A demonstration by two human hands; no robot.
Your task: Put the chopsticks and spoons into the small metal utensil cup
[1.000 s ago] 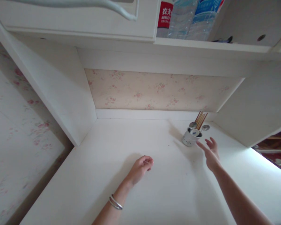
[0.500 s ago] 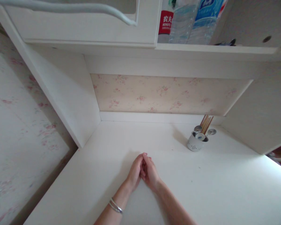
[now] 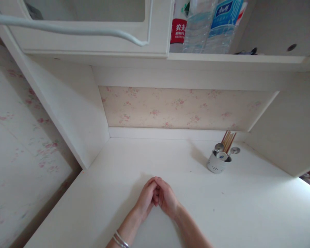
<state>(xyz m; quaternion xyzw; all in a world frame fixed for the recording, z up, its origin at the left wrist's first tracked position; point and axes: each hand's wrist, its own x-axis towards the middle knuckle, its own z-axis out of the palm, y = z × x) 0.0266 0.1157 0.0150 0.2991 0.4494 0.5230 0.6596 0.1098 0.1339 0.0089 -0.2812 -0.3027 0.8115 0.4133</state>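
Hands meet near the front of a plain white countertop. The person's left hand and right hand lie side by side with the fingers curled inward. The fingertips press together in a loose clasp, so each hand is closed against the other and not around any object. Both hands rest on the surface, and the forearms run back toward the lower edge of the view. Two thin silver bangles circle the left wrist.

The nearest object is a white perforated cylindrical utensil holder. It stands upright on the countertop, well apart from the hands, to their right and farther back near the rear corner. Brown wooden chopsticks lean out of it toward the wall, and round metal spoons sit among them.

A pale pink floral wallpaper panel lines the wall behind the counter, and a white side panel closes the alcove on the left. Overhead is a white cabinet door with a curved moulding. An open white shelf to its right carries clear plastic water bottles with blue labels. A red-labelled bottle stands just beside them on the left.
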